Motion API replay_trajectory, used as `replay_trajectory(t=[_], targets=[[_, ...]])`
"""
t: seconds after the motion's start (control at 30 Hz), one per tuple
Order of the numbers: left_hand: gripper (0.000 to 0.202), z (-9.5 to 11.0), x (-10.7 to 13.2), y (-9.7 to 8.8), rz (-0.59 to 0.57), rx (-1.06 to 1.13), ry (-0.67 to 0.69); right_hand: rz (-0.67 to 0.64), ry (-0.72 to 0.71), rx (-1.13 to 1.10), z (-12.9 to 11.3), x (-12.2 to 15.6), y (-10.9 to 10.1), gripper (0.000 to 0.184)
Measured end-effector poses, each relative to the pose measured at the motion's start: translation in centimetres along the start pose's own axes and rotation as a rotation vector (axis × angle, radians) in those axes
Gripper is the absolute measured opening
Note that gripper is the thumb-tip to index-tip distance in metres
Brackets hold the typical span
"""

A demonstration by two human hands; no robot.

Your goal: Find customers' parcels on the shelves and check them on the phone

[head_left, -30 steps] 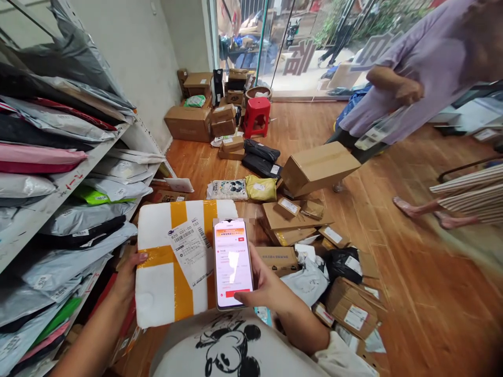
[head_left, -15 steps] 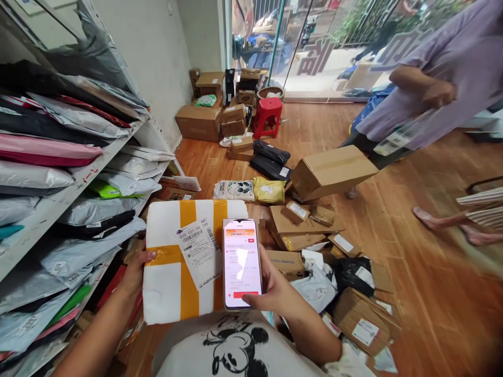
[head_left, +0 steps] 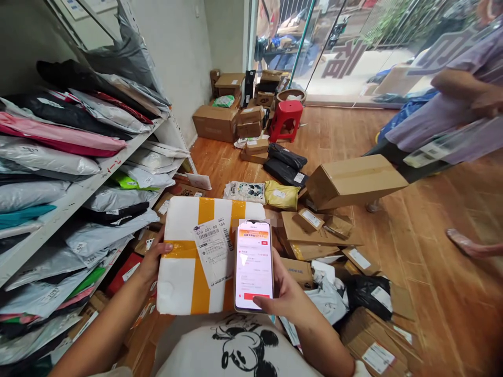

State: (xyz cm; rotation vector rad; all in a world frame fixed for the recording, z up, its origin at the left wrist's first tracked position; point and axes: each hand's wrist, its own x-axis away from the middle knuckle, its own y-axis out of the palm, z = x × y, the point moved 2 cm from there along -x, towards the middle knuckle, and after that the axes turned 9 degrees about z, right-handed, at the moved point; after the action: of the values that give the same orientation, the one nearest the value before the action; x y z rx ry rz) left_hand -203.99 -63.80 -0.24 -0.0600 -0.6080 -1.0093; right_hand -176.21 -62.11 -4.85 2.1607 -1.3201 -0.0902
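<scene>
My left hand (head_left: 155, 256) grips the left edge of a white foam box (head_left: 176, 283) wrapped in yellow-brown tape, its thumb on the tape. A shipping label (head_left: 212, 254) with barcodes lies stuck on the box's top face. My right hand (head_left: 285, 288) is closed around a smartphone (head_left: 253, 267), held over the right part of the box. The phone's lit screen shows a white page with an orange banner, and my right thumb rests over the red button near its bottom. The fingers behind the phone and under the box are hidden.
Shelves (head_left: 113, 162) full of bagged parcels stand on my left. Cardboard boxes (head_left: 353, 180), a yellow parcel (head_left: 281, 195) and black bags (head_left: 369, 296) cover the floor ahead and to the right. A red stool (head_left: 286, 120) stands near the glass front. A person in a lilac top (head_left: 440, 120) is at right.
The view has turned left, so the surroundings sit further right. Both hands keep their hold on the box and phone. The person at right is nearer the frame's edge.
</scene>
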Motion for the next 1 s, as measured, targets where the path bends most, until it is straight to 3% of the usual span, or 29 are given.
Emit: replay_trajectory(t=[0.27,0.47,0.67,1.0], targets=[[0.088,-0.27,-0.34,-0.24,-0.056,-0.006,0.015,-0.021,-0.019,0.012,0.04,0.14,-0.10,0.092],[0.085,-0.67,-0.36,-0.71,-0.023,-0.047,-0.045,-0.042,-0.090,0.019,0.69,-0.08,-0.48,0.088],[0.090,-0.49,-0.09,-0.56,-0.006,-0.045,0.046,-0.072,-0.065,0.014,0.74,-0.07,-0.57,0.089],[0.093,-0.48,0.02,-0.39,0.082,-0.103,0.018,-0.051,-0.085,0.030,0.55,-0.17,-0.70,0.086]])
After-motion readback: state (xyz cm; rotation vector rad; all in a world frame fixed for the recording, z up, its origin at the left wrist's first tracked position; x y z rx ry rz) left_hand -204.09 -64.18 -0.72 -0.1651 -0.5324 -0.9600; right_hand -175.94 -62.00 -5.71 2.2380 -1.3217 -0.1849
